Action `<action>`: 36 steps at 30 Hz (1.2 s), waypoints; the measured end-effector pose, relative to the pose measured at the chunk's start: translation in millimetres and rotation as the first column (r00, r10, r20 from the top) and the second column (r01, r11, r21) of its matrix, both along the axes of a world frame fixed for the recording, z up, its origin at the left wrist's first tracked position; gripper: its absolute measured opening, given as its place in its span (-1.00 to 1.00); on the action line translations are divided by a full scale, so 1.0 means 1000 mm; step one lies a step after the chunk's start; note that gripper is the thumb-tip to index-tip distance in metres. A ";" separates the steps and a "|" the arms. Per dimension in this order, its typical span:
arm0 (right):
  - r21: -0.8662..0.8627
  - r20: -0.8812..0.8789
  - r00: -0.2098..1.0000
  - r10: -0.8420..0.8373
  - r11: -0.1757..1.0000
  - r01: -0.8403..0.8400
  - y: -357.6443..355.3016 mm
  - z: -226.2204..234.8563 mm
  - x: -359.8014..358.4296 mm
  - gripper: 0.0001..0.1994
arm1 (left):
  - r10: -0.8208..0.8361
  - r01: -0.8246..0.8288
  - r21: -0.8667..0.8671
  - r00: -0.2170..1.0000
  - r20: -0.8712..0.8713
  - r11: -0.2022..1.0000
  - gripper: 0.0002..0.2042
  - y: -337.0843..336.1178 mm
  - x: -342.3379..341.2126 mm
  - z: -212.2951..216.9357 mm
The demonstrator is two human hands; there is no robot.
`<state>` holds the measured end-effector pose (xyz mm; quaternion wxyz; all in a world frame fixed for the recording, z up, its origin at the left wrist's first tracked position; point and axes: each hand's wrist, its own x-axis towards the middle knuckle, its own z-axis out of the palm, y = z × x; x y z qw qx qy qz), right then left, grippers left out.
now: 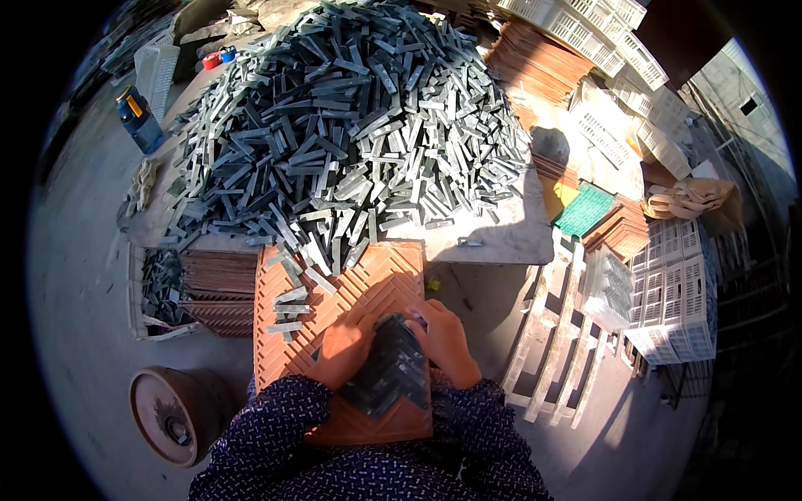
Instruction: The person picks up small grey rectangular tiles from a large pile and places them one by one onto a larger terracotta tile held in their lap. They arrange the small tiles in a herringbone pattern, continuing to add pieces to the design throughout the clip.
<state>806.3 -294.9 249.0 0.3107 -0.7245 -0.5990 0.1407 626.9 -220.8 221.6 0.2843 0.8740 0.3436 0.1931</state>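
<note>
Low in the centre of the head view, dark strips sit in a herringbone on an orange-brown ridged tray, and both hands are right at them! The left hand covers the patch's upper-left edge, fingers close together; the right hand curls at its upper right, and whether those fingertips pinch a strip, I cannot tell. Loose strips lie on the tray's left; a great heap fills the upper centre. They look like stone or ceramic: stiff, probably light singly, apt to slide and chip, so best pinched by the long sides. The tray seems thin, perhaps bendy; opposite edges look safest to grip. Writing? A blue bottle, upper left, wears a yellow-orange band, but nothing reads clearly.
</note>
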 end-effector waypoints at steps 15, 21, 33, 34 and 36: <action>-0.018 -0.061 0.954 0.295 0.955 -0.296 0.054 -0.024 0.009 -0.88 | 0.018 -0.005 -0.131 0.995 0.100 0.991 -0.72 0.012 -0.017 0.006; 0.008 -0.091 0.969 0.228 0.974 -0.228 0.053 -0.031 0.003 -0.88 | -0.027 0.025 -0.113 1.000 -0.013 0.993 -0.71 0.014 -0.016 -0.016; -0.118 -0.133 0.978 0.158 0.978 -0.174 0.042 -0.040 -0.008 -0.71 | 0.121 -0.078 -0.177 0.961 0.248 0.981 -0.84 0.026 -0.047 0.004; -0.109 -0.104 0.985 0.140 0.982 -0.152 0.041 -0.044 -0.010 -0.69 | 0.170 -0.119 -0.203 0.952 0.256 0.972 -0.86 0.028 -0.055 0.008; -0.107 -0.058 0.991 0.118 0.986 -0.124 0.047 -0.035 -0.024 -0.68 | 0.194 -0.141 -0.202 0.943 0.272 0.969 -0.86 0.029 -0.078 0.003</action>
